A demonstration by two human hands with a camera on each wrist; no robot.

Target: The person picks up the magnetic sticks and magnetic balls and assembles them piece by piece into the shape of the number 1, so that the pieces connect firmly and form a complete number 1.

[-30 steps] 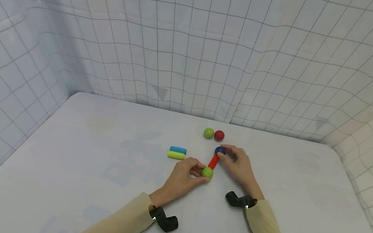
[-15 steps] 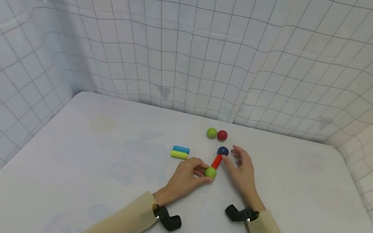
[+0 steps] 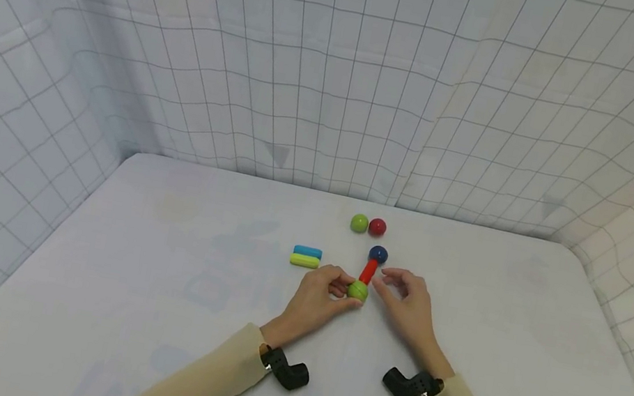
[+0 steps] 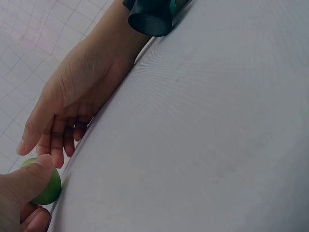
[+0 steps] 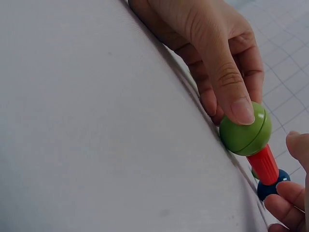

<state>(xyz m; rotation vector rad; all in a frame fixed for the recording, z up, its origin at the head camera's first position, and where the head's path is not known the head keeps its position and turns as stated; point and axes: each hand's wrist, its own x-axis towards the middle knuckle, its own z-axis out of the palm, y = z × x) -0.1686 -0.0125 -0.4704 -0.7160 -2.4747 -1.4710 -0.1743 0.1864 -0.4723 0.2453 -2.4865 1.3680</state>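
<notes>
Green ball (image 3: 358,291), pinched by left hand (image 3: 315,302), should be steady so red rod (image 3: 368,271) aligns well; right hand (image 3: 410,311) has wide, empty grip.

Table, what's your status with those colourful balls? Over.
Left hand gripping nearer green ball. Right hand empty, beside red stick. Blue ball at stick's far end. Nothing visibly in the way.
</notes>
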